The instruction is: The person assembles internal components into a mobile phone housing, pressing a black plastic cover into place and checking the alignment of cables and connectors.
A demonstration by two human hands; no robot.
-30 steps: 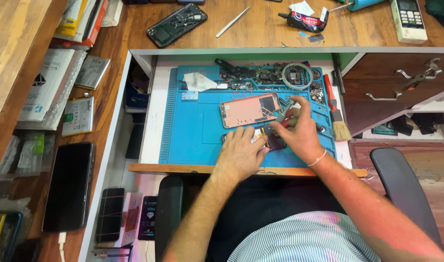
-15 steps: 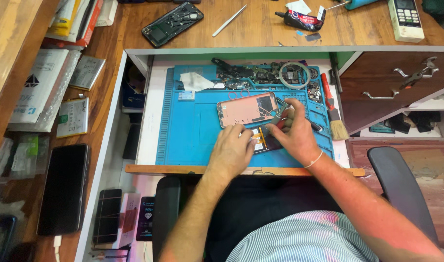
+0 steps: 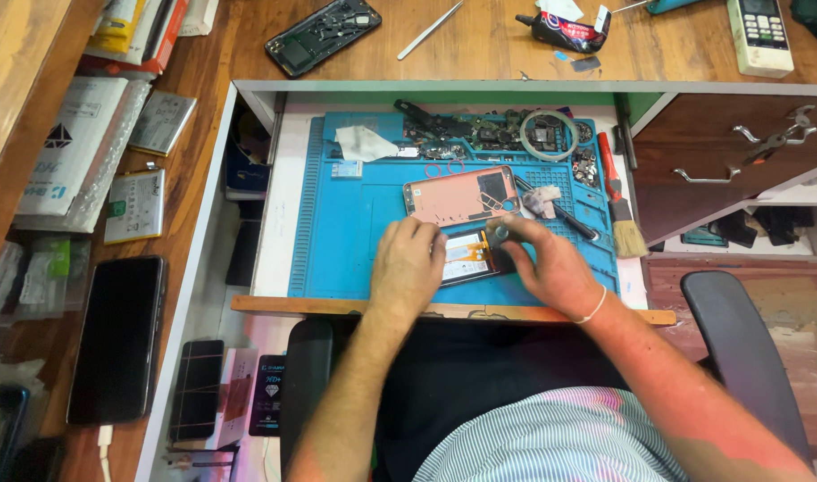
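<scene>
An opened phone body (image 3: 467, 255) with an orange and black inside lies on the blue work mat (image 3: 355, 241), near the front edge. My left hand (image 3: 407, 270) rests on its left end, pressing it down. My right hand (image 3: 546, 263) grips its right end, with the thumb and fingers pinched on a small dark part there; what sits under the fingers is hidden. Just behind the hands lies a pink phone back frame (image 3: 460, 195), flat on the mat.
Behind the frame are loose circuit parts, a tape ring (image 3: 549, 134) and a white cloth (image 3: 362, 143). A red-handled brush (image 3: 619, 198) lies at the mat's right. On the desk above: a stripped phone (image 3: 323, 36), tweezers (image 3: 429, 30), a remote. A dark phone (image 3: 116, 337) lies left.
The opened phone has come out from under my hands toward the front edge. Both hands have drawn nearer to me, and my right hand has dropped from the pink frame onto the phone's right end.
</scene>
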